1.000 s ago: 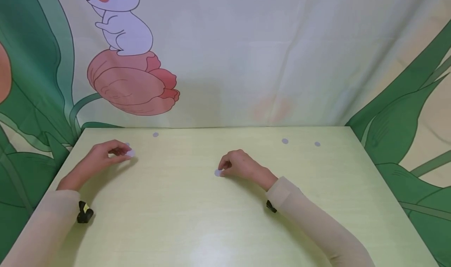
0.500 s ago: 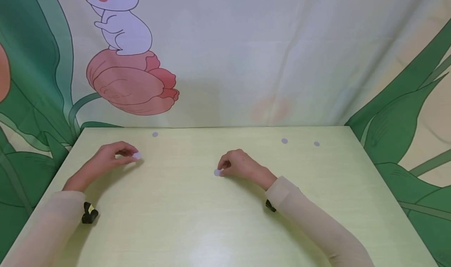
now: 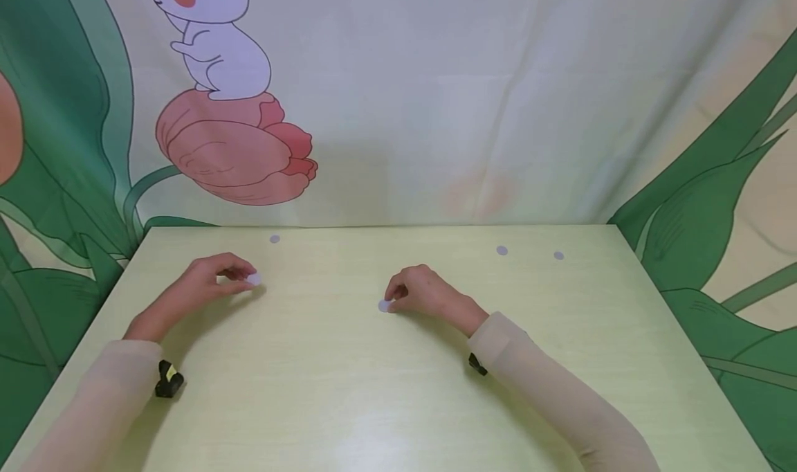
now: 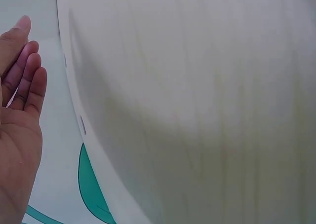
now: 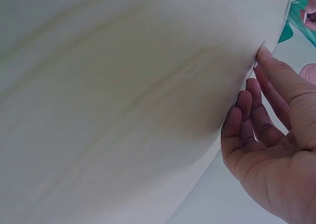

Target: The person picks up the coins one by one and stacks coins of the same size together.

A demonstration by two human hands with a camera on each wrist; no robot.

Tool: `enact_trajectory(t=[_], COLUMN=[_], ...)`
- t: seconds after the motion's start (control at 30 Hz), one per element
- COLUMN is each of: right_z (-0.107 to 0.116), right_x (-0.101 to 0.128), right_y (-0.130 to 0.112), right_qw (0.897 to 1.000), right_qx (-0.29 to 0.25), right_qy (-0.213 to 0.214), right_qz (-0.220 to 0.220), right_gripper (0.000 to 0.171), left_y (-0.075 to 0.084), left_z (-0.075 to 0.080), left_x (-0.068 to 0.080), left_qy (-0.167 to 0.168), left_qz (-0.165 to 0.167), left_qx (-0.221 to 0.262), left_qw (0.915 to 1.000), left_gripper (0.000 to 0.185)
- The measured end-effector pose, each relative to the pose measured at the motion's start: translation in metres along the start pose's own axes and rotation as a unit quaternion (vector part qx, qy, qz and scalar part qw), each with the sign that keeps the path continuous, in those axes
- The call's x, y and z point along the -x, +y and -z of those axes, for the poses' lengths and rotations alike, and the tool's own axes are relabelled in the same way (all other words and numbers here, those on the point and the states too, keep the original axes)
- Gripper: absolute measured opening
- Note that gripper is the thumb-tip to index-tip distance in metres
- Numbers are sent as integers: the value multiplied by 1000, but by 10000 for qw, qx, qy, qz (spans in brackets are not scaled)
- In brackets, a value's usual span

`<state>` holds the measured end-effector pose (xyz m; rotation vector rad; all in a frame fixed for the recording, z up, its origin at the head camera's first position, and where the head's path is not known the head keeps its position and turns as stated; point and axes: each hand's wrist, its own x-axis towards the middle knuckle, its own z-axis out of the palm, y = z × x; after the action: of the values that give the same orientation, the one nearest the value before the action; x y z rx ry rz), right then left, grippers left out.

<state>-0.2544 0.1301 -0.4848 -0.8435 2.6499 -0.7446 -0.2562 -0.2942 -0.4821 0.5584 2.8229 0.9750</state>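
Discs are thin: the left hand (image 3: pixel 208 280) pinches one disc (image 3: pixel 253 278) in its fingers and the right hand (image 3: pixel 422 293) pinches another (image 3: pixel 384 306) on the worktop (image 3: pixel 349 389), so either may slip out.

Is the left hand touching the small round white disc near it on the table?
Touching: the head view shows the left hand pinching the small round white disc between its fingertips.

No readable text in any view.
You'll find no words, numbers, brands or labels: the backdrop (image 3: pixel 436 98) carries only a cartoon animal, a flower and leaves, and the table (image 3: pixel 386 389) and small round discs (image 3: pixel 501 250) on it are unmarked.
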Motion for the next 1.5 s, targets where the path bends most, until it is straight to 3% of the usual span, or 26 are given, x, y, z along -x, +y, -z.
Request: enact_trajectory(t=[0.33,0.6,1.03,1.5], right_z=[3,1,3,3], right_x=[4,-3,2,1], right_y=[5,0,-1,-2], right_qw=[10000,10000,9999,9998], right_qx=[44,-32,-46,-76], right_qy=[20,-81,-41,-46], right_qz=[-73,-22,-118,-161], right_gripper=[10,11,10,10], left_y=[9,8,21,29], left_z=[-9,-7,-15,-18], left_x=[-7,1,-6,-11], left_qy=[7,146,-134,-191], left_qz=[-202,-356,-404,-494], left_qx=[-110,-227,-24,5], left_qw=[9997,9990,9991,9986], left_gripper=[30,27,29,28])
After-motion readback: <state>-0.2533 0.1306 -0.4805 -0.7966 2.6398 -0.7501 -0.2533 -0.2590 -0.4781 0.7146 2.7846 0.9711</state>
